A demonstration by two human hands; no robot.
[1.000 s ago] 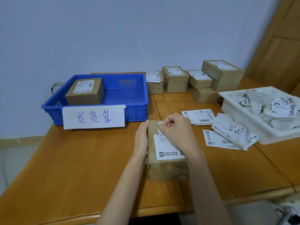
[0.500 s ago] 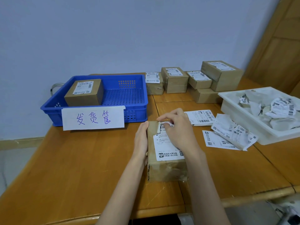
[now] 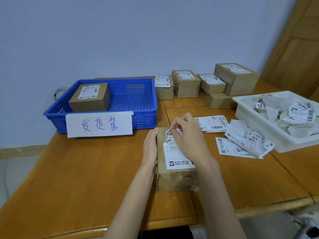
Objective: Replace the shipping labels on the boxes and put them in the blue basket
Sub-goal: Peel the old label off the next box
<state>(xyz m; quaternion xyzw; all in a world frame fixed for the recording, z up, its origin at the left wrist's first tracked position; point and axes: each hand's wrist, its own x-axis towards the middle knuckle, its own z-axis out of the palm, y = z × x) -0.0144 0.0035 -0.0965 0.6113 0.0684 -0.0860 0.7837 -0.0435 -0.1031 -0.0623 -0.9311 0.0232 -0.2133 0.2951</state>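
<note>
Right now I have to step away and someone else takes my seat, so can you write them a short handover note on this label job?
Left hand: flat against the left side of the box on the table, steadying it.
Right hand: pinching the far edge of the old label, which is lifted and torn there; the rest is stuck down.
Done: one relabelled box sits in the blue basket.
Left: finish peeling, stick on a fresh label from the sheets to the right, and put the box in the basket. Then do the stacked boxes at the back. Scraps go in the white tray.
</note>
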